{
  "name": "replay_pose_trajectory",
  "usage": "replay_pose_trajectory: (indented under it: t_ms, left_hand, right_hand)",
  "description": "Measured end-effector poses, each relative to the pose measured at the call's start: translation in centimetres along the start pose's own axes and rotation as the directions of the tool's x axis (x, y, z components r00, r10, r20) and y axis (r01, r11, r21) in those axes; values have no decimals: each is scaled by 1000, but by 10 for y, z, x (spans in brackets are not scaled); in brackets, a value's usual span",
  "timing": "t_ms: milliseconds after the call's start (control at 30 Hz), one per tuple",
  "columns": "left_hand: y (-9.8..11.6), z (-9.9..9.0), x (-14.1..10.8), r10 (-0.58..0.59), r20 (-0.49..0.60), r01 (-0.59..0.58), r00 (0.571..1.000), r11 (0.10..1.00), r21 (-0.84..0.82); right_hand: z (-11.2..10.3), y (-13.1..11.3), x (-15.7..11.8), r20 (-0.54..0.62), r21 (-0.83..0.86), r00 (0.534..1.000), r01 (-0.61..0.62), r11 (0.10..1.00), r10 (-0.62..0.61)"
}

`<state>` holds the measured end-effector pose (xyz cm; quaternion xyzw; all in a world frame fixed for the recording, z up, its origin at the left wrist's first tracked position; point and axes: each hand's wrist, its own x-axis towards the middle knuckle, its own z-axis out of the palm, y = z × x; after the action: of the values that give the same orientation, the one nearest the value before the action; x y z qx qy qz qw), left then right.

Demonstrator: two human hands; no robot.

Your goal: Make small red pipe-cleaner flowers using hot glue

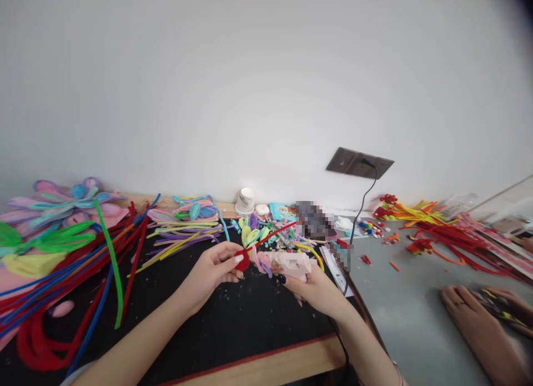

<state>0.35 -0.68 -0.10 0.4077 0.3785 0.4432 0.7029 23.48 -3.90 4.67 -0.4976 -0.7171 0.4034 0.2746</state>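
Note:
A small round red fuzzy piece point(242, 260) is pinched in my left hand point(222, 269), with a thin red stem reaching up and to the right from it. My right hand point(310, 286) is wrapped round a pale pink glue gun point(287, 262), whose front end points left toward the red piece. Whether its tip touches the piece is hard to tell. Behind both hands lie pastel looped pipe cleaners point(252, 230). Beneath them is a black mat point(250, 325) with small scraps on it.
Bundles of red, blue and green pipe cleaners point(110, 258) lie at left. A paper cup point(246, 200) stands by the wall. A black cord hangs from the wall socket point(359, 163). Another person's hands point(478, 325) hold pliers over the grey table point(403, 314) at right.

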Motion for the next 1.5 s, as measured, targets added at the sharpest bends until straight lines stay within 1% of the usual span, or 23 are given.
replay_pose_trajectory:
  t_ms: [233, 433, 533, 633, 733, 800, 933, 1000, 1067, 1133, 1233, 1367, 1500]
  left_hand:
    - [3, 1, 0, -7, -6, 7, 1000, 1000, -25]
    - [4, 1, 1, -7, -24, 5, 1000, 999, -44]
    - [3, -1, 2, 15, -62, -18, 998, 998, -53]
    - [3, -3, 2, 45, -104, -53, 994, 996, -73]
    - [3, -5, 2, 67, -139, -81, 988, 992, -96]
    - [3, -5, 2, 78, -158, -96, 984, 990, -105]
    - [3, -5, 2, 92, -173, -112, 981, 988, -111]
    - [3, -4, 2, 98, -184, -120, 978, 986, -114]
    - [4, -4, 2, 101, -193, -125, 976, 985, -116]
    - [5, -4, 2, 103, -202, -128, 974, 985, -118]
    - [6, -4, 2, 99, -212, -127, 972, 984, -121]
    - [6, -3, 1, 101, -212, -126, 972, 986, -111]
    - [4, -4, 2, 110, -230, -141, 967, 983, -121]
  right_hand:
    - [1, 2, -3, 84, 68, 990, -118, 991, 113]
    - [1, 0, -5, 124, 65, 988, -105, 992, 97]
    - [-2, -1, -6, 62, 65, 995, -81, 995, 77]
    - [-7, 1, -8, -58, 64, 997, -37, 997, 41]
    - [-15, 6, -8, -185, 33, 983, -12, 999, 18]
    - [-23, 11, -8, -243, -11, 970, -1, 1000, -2]
    - [-38, 20, -4, -293, -120, 952, 59, 991, -92]
    - [-43, 24, -3, -320, -209, 943, 29, 978, -96]
    - [-47, 27, -1, -345, -310, 935, -29, 950, -85]
    - [-48, 29, -1, -322, -403, 943, -62, 913, -78]
    - [-44, 30, -3, -207, -516, 976, -49, 855, -69]
    - [-30, 34, -12, -54, -605, 996, 20, 796, -66]
    - [-14, 43, -21, 84, -658, 991, 133, 741, -104]
